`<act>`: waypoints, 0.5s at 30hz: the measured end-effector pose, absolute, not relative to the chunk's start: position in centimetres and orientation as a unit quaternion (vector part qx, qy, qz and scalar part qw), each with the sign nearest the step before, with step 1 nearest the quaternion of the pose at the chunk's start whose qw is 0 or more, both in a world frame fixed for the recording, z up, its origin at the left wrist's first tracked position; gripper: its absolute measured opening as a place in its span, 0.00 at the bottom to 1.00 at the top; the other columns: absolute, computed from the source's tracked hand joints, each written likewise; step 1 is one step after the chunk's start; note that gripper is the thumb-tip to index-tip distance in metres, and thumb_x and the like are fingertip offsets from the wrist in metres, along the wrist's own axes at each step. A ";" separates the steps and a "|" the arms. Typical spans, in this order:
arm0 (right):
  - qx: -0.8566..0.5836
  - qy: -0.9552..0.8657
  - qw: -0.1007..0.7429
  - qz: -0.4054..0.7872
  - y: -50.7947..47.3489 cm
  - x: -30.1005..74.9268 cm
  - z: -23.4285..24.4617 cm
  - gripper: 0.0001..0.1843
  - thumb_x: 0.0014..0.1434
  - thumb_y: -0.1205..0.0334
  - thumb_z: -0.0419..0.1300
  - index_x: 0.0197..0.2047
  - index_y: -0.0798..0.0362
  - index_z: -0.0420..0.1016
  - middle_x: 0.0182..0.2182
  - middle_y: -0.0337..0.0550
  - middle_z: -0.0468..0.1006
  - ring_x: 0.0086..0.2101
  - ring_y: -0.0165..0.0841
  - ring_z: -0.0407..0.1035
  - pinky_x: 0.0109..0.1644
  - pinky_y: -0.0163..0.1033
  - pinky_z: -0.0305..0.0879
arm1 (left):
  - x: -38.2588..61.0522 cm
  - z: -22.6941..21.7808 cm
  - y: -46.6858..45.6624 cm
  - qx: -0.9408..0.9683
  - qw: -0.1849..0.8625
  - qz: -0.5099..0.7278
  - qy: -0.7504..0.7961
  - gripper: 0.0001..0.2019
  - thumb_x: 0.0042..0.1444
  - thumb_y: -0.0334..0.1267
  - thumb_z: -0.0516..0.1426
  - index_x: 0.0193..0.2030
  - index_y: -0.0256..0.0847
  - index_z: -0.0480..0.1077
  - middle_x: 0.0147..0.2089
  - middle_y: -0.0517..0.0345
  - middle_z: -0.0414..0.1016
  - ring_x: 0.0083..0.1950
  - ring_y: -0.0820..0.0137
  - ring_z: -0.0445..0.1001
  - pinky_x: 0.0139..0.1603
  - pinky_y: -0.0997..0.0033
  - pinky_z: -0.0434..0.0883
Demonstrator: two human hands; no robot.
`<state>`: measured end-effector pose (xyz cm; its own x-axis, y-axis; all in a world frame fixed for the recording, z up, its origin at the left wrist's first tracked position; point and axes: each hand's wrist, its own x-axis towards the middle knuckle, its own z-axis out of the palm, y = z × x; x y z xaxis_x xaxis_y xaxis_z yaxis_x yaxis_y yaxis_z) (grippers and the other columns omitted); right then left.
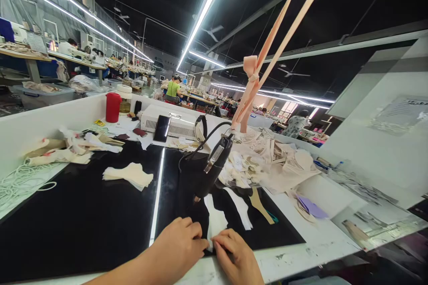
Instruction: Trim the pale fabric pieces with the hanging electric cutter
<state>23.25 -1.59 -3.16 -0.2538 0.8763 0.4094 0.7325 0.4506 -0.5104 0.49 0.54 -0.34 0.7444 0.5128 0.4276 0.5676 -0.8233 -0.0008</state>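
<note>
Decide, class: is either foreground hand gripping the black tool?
No: the left hand and right hand are at the lower end of a white piece, while the black tool hangs from a peach strap.

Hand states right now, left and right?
Left hand: fingers curled at the near end of the white fabric piece; whether it grips cannot be told.
Right hand: thumb and forefinger at that same end; a firm pinch cannot be confirmed.

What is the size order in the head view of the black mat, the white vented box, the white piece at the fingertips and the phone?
1. Black mat, by far
2. White vented box
3. White piece, partly covered
4. Phone
</note>
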 end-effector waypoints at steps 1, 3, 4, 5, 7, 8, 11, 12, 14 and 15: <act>-0.515 -0.777 0.343 0.115 -1.6 23.1 -3.2 0.13 0.67 0.64 0.54 0.38 0.47 0.79 0.34 0.41 0.77 0.36 0.34 0.74 0.43 0.35 0.67 | 0.6 -0.4 0.6 -0.932 0.076 -0.207 -0.288 0.01 0.67 0.37 0.59 0.43 0.46 0.71 0.38 0.62 0.74 0.35 0.65 0.71 0.34 0.63 0.62; -0.517 -0.767 0.358 0.128 -1.5 22.9 -3.2 0.12 0.67 0.63 0.54 0.36 0.47 0.79 0.34 0.40 0.77 0.36 0.34 0.73 0.42 0.35 0.65 | 0.7 -0.4 0.6 -0.931 0.092 -0.205 -0.288 0.01 0.67 0.37 0.59 0.42 0.45 0.70 0.37 0.62 0.73 0.34 0.64 0.71 0.33 0.62 0.61; -0.519 -0.759 0.368 0.137 -1.6 22.8 -3.1 0.12 0.66 0.62 0.55 0.35 0.47 0.79 0.33 0.40 0.77 0.35 0.34 0.73 0.41 0.35 0.65 | 0.7 -0.5 0.6 -0.931 0.099 -0.203 -0.287 0.02 0.67 0.36 0.59 0.41 0.45 0.70 0.36 0.62 0.72 0.34 0.64 0.71 0.33 0.62 0.61; -0.522 -0.750 0.379 0.149 -1.6 22.7 -3.0 0.12 0.66 0.60 0.55 0.35 0.47 0.80 0.33 0.40 0.77 0.35 0.34 0.73 0.41 0.35 0.65 | 0.7 -0.6 0.6 -0.931 0.107 -0.198 -0.286 0.02 0.67 0.35 0.58 0.41 0.45 0.70 0.36 0.61 0.72 0.34 0.64 0.70 0.32 0.62 0.60; -0.527 -0.729 0.400 0.176 -1.8 22.4 -2.7 0.13 0.66 0.57 0.56 0.33 0.47 0.79 0.32 0.41 0.77 0.34 0.35 0.73 0.41 0.35 0.65 | 0.7 -0.9 0.7 -0.931 0.118 -0.192 -0.286 0.02 0.66 0.34 0.58 0.41 0.45 0.69 0.36 0.61 0.71 0.35 0.64 0.70 0.32 0.61 0.60; -0.529 -0.719 0.408 0.189 -1.8 22.3 -2.5 0.14 0.66 0.55 0.57 0.32 0.47 0.79 0.31 0.41 0.77 0.34 0.35 0.73 0.42 0.36 0.65 | 0.7 -1.1 0.7 -0.931 0.121 -0.191 -0.287 0.02 0.66 0.34 0.58 0.41 0.45 0.69 0.36 0.61 0.71 0.35 0.63 0.70 0.32 0.61 0.59; -0.538 -0.700 0.418 0.213 -1.8 22.3 -1.8 0.16 0.65 0.51 0.57 0.31 0.48 0.80 0.30 0.41 0.77 0.33 0.36 0.72 0.40 0.36 0.65 | 0.7 -1.7 0.7 -0.926 0.118 -0.207 -0.292 0.02 0.67 0.36 0.58 0.42 0.46 0.68 0.37 0.62 0.71 0.35 0.63 0.69 0.33 0.61 0.59; -0.543 -0.692 0.421 0.223 -1.6 22.5 -1.5 0.16 0.65 0.49 0.58 0.31 0.48 0.80 0.30 0.41 0.77 0.32 0.36 0.72 0.39 0.36 0.65 | 0.8 -1.8 0.7 -0.926 0.112 -0.213 -0.292 0.02 0.67 0.37 0.58 0.43 0.46 0.68 0.37 0.62 0.71 0.35 0.63 0.69 0.33 0.61 0.59; -0.558 -0.667 0.428 0.249 -0.9 23.0 -0.7 0.16 0.62 0.47 0.61 0.32 0.49 0.81 0.30 0.41 0.78 0.30 0.35 0.71 0.35 0.36 0.65 | 0.8 -1.8 0.7 -0.925 0.095 -0.219 -0.295 0.02 0.68 0.38 0.58 0.43 0.46 0.69 0.38 0.62 0.71 0.36 0.63 0.68 0.33 0.62 0.59; -0.567 -0.650 0.433 0.264 -0.4 23.2 -0.2 0.17 0.61 0.45 0.62 0.32 0.49 0.81 0.28 0.41 0.78 0.29 0.35 0.71 0.33 0.36 0.65 | 0.9 -1.7 0.7 -0.926 0.085 -0.219 -0.297 0.02 0.67 0.38 0.59 0.44 0.47 0.69 0.39 0.62 0.71 0.36 0.64 0.68 0.34 0.62 0.59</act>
<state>23.22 -0.41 -0.24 0.0166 0.9645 0.2635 0.5084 0.2188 -0.8328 0.89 0.74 -1.74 0.7277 0.5128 0.4555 0.5869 -0.8092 -0.0266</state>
